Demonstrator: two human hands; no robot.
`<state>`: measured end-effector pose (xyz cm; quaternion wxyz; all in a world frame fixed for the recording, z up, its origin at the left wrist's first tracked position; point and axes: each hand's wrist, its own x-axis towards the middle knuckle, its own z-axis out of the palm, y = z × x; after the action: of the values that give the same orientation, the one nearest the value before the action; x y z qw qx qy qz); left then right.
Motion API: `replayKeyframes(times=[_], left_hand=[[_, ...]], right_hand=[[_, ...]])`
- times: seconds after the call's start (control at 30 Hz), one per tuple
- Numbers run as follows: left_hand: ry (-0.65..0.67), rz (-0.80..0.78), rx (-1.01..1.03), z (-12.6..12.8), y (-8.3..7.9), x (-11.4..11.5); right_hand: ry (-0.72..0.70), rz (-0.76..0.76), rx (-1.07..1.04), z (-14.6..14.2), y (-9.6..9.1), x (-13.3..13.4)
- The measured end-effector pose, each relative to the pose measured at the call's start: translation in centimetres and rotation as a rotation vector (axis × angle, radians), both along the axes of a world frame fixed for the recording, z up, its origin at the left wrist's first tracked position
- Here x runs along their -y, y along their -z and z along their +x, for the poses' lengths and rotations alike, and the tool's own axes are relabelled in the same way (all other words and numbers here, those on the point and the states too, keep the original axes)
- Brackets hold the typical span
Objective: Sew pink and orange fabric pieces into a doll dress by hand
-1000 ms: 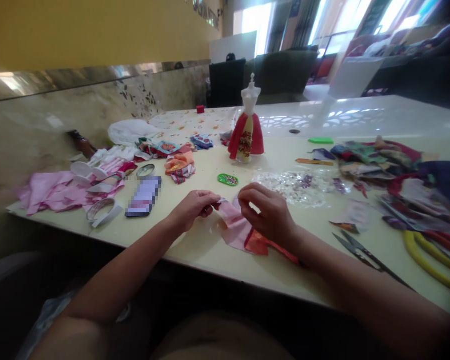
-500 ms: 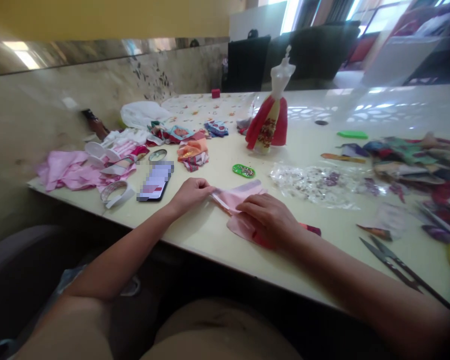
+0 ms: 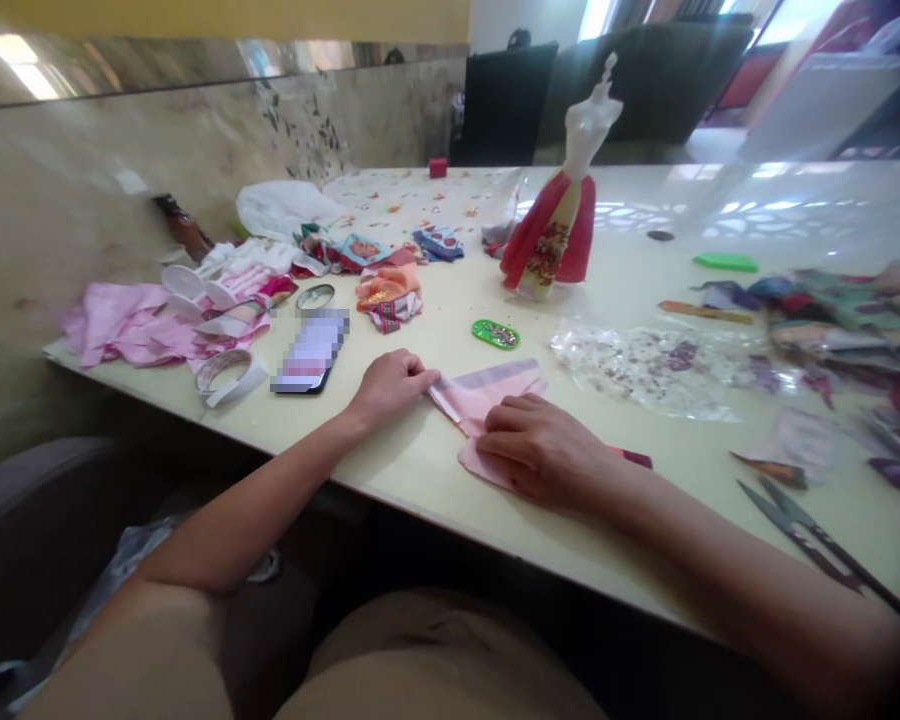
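Standing by, I can see a person seated at a long cream table (image 3: 427,470), both forearms reaching in over its near edge. Between the hands, close to that edge, lies a folded piece of pink cloth (image 3: 487,405). Its long axis runs roughly left to right, in line with the table edge, and it narrows to a corner pointing left at the left hand. A paler band follows its upper edge, and a lower flap drops toward the person beneath the right hand.

The left hand (image 3: 390,388) is closed narrow, its fingers curled together and touching that corner, though I can't tell whether they pinch it. The right hand (image 3: 540,450) lies open and palm down, pressing on the lower part of the cloth. A dark red strip (image 3: 634,458) pokes out just past it.

Beyond the cloth lie a clear bag of sequins (image 3: 645,365) and a small green oval case (image 3: 495,334). A phone with a blurred screen (image 3: 311,350) sits left of the left hand. Thread snips (image 3: 795,525) lie near the right forearm, below a heap of fabric scraps (image 3: 832,325). A white dress form in a red gown (image 3: 559,225) stands further along the table.
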<state>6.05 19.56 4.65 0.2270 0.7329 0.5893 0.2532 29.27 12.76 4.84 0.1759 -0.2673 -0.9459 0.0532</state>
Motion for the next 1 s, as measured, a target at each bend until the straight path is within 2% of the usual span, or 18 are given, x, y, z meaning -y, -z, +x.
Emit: replayKeyframes(times=[0.27, 0.6, 0.77, 1.0], left_hand=[[0.042, 0.118, -0.226, 0.5, 0.6, 0.2], [0.017, 0.210, -0.575, 1.5, 0.5, 1.2], [0.013, 0.221, -0.620, 1.7, 0.7, 1.3], [0.009, 0.215, -0.628, 1.8, 0.5, 1.4]], right_hand=[[-0.004, 0.003, -0.014, -0.1, -0.3, 0.1], [0.004, 0.014, -0.008, -0.3, -0.6, 0.2], [0.015, 0.005, 0.020, -0.4, -0.4, 0.2], [0.108, 0.035, 0.097, -1.2, 0.3, 0.3]])
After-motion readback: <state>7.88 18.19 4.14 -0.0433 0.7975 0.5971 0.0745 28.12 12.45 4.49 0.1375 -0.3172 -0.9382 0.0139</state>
